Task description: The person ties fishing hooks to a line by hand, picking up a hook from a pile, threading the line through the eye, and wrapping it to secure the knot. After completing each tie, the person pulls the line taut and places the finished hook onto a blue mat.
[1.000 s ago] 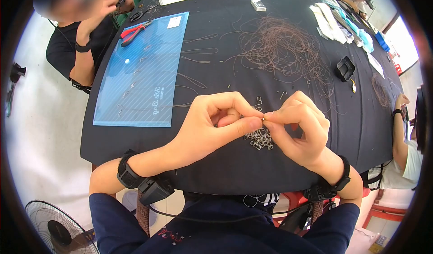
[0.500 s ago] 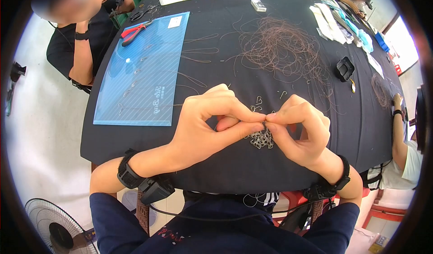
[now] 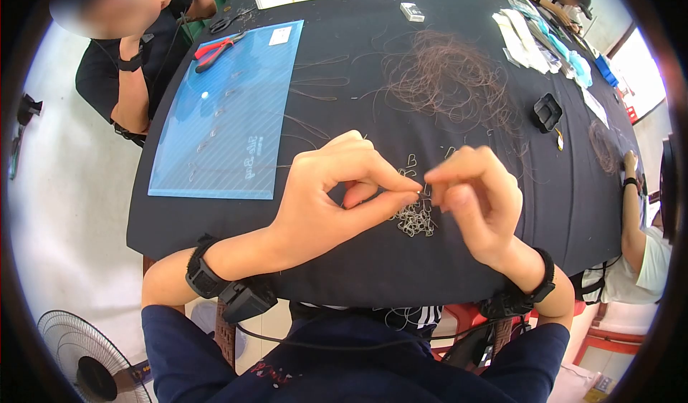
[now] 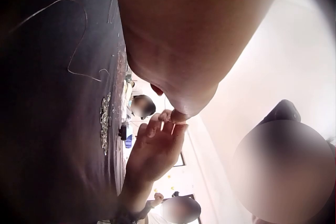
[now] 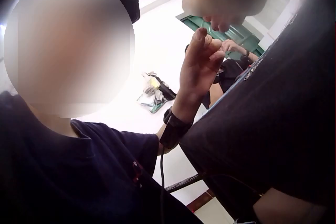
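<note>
My left hand (image 3: 326,188) pinches a tiny pale piece (image 3: 418,192) between thumb and index fingertip; most of it is hidden by the fingers. Just to the right, my right hand (image 3: 481,199) hovers with thumb and index finger apart, its fingers loosely bent and slightly blurred, nothing visible between them. In the left wrist view, the right hand (image 4: 157,150) reaches up close to the left fingertips. Below both hands on the black cloth lies a small pile of bent metal wire clips (image 3: 416,222), with a few loose ones (image 3: 411,161) beyond it.
A blue file bag (image 3: 222,131) lies at left, bearing red-handled pliers (image 3: 217,50) and several looped threads with clips. Farther back spreads a tangle of brown thread (image 3: 448,73). A black tray (image 3: 547,112) and a small white box (image 3: 411,11) stand beyond. Other people sit around the table.
Both hands' fingertips met at the tiny piece earlier. Now the right thumb and index finger have parted and drawn slightly away, while the left hand keeps its pinch.
</note>
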